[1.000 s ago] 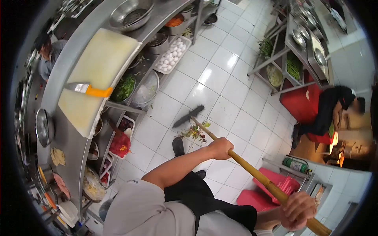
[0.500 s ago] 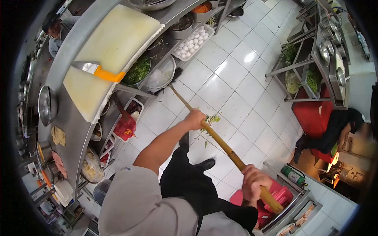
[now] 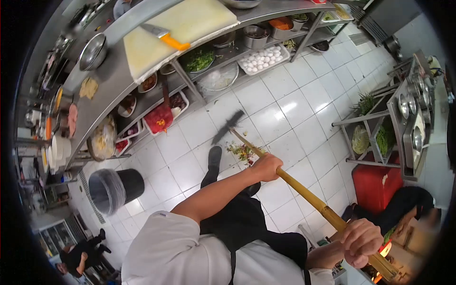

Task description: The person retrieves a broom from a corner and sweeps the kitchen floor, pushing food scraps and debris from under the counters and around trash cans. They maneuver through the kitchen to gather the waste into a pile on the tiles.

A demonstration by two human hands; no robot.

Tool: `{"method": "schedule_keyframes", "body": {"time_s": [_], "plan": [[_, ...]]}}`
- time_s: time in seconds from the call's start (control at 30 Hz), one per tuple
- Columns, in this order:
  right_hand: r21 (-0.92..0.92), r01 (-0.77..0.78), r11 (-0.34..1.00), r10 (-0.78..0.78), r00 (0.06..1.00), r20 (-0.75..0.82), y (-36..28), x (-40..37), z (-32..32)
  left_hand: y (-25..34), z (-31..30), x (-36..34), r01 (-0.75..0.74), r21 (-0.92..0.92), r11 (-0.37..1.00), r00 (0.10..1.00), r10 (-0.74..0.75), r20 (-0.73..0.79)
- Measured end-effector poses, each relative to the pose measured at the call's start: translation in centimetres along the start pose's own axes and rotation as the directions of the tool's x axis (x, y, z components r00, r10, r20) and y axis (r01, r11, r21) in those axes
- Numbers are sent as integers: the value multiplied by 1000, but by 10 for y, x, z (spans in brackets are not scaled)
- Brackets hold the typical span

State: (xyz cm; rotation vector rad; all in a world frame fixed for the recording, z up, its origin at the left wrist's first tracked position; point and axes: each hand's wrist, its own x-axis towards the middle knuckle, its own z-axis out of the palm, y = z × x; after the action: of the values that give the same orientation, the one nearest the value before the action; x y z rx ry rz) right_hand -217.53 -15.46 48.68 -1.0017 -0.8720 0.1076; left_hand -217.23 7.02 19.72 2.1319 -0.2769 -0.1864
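Floor (image 3: 289,109) | broom (image 3: 304,190) diagonal, bristles (image 3: 228,127) up-left | left hand (image 3: 267,167), right hand (image 3: 362,242): grip closed on it

Your single head camera looks steeply down from above at the tiled floor (image 3: 285,114), close over your own shoulders, with the bench (image 3: 109,80) at upper left.

Place: restaurant kitchen
Counter: steel counter (image 3: 107,80) with cutting board (image 3: 199,19) and knife (image 3: 164,34), well beyond the left fingers (image 3: 271,175)
Shelf: egg tray (image 3: 266,59) and food bowls beneath
Floor: white tiles (image 3: 294,99)
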Motion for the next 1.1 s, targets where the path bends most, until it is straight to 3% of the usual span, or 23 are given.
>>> {"method": "schedule_keyframes", "body": {"time_s": [0.1, 0.13, 0.2, 0.23, 0.3, 0.33, 0.4, 0.57, 0.7, 0.87, 0.97, 1.03, 1.1], "plan": [[99, 21, 995, -42, 976, 214, 6, 1, -31, -13, 8, -13, 74, 151, 986, 973, -39, -226], [94, -15, 995, 13, 1000, 16, 18, -9, -26, -30, 7, -15, 90, 153, 984, 940, -33, -341], [129, -180, 975, 200, 965, -168, 68, -25, -38, -75, -2, -10, 157, 192, 969, 867, -42, -496], [-5, -256, 967, 248, 942, -226, 99, -23, -32, -97, -6, -2, 212, 228, 950, 837, -56, -545], [-52, -242, 969, 234, 964, -125, 148, -34, -27, -148, 8, 10, 285, 280, 917, 844, -101, -527], [-69, -240, 968, 227, 960, -164, 146, -36, -29, -164, 14, 13, 325, 302, 896, 844, -131, -521], [-89, -284, 955, 254, 933, -254, 125, -44, -24, -147, 34, 9, 332, 248, 910, 858, -183, -479], [-60, -171, 983, 147, 947, -287, 51, -54, -9, -57, 78, -7, 344, 187, 920, 900, -266, -346], [-111, -69, 991, 43, 975, -217, -5, -57, 16, 14, 95, -37, 272, 5, 962, 947, -267, -177], [-80, 80, 994, -73, 993, 90, -80, -83, 49, 77, 75, -104, 185, 64, 981, 962, -167, -217], [22, 34, 999, -36, 996, 87, -92, -110, 55, 77, 73, -146, 217, 101, 971, 925, -172, -340], [76, 2, 997, -8, 997, 78, -63, -130, 54, 56, 65, -168, 292, 132, 947, 865, -203, -458], [-47, -212, 976, 212, 977, -9, -31, -143, 70, 10, 68, -194, 386, 140, 912, 788, -247, -564]]}}
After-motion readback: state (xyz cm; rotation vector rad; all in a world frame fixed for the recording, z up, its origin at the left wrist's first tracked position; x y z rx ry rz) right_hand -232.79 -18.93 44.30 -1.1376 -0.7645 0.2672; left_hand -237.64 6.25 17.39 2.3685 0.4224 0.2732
